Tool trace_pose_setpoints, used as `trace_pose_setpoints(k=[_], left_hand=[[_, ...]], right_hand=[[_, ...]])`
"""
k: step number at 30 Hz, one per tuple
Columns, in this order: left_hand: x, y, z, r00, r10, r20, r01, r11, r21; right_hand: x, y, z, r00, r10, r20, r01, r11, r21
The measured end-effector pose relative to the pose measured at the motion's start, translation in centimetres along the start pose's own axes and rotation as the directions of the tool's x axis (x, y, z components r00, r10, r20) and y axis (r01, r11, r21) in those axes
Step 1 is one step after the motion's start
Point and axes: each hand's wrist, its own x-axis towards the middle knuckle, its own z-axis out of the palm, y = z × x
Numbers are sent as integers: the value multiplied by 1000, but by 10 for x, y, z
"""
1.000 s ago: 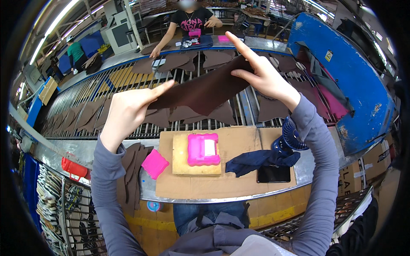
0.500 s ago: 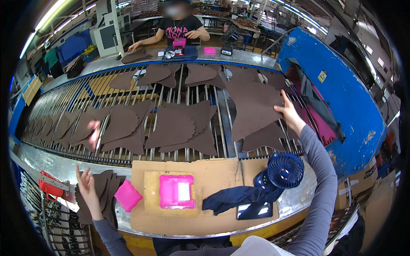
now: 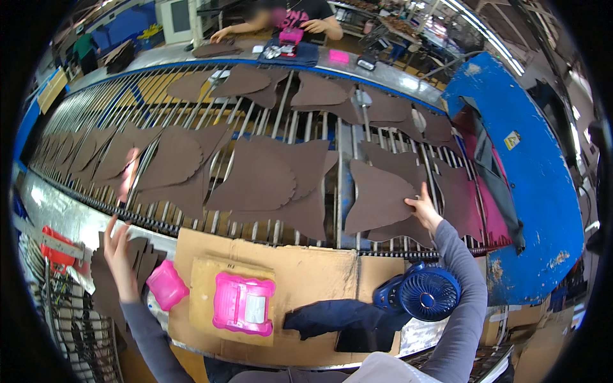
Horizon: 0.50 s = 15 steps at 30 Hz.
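My right hand [image 3: 424, 208] is over the slatted conveyor, at the right edge of a dark brown, rounded flat piece [image 3: 382, 198]. The thumb and forefinger are spread, and the thumb touches the piece's edge. The piece lies partly over another brown piece [image 3: 403, 231]. At the left, my left hand [image 3: 118, 252] is raised with its fingers stretched out, holding nothing. Its nearest things are a stack of brown pieces [image 3: 105, 277] and a bright pink plastic part [image 3: 168, 285]. A blurred skin-coloured patch [image 3: 129, 179] over the slats cannot be made out.
Overlapping brown pieces [image 3: 255, 175] cover the conveyor. On cardboard [image 3: 332, 271] lie a pink frame-like device [image 3: 244, 303], a dark cloth [image 3: 338, 318] and a blue fan [image 3: 429, 292]. A blue machine housing [image 3: 543, 191] stands right. A person [image 3: 306, 19] works opposite.
The brown piece has come down onto the conveyor with my right hand, which has moved nearer. My left hand has shifted slightly left, and the whole view has tilted.
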Motion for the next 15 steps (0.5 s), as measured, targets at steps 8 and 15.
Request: trace_pose_setpoints(k=[8, 15], left_hand=[[100, -26, 210, 540, -162, 826, -9, 980, 198], [86, -66, 336, 839, -400, 369, -69, 595, 801]], right_hand=[[-77, -71, -63, 988, -145, 49, 140, 986, 92], [-288, -158, -61, 893, -436, -110, 431, 900, -68]])
